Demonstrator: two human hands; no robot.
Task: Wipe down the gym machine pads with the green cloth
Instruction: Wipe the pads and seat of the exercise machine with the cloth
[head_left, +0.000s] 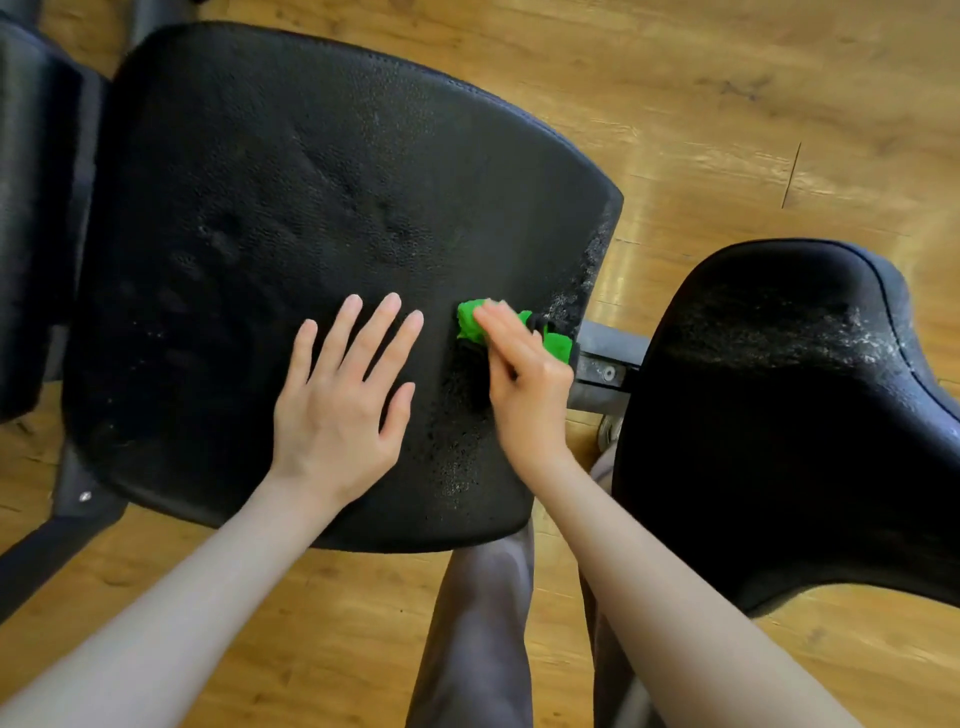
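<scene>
Green cloth (558, 344): soft, light, bunched under your right hand (524, 371), fingers flat on it at the big pad's (291, 208) right edge; left hand (340, 400) lay spread, bracing.

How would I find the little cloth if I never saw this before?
Look at the big black pad in the middle. Near its right edge, the right hand presses on a crumpled cloth. It is the only bright green thing; everything around it is black, grey or wood-brown.
</scene>
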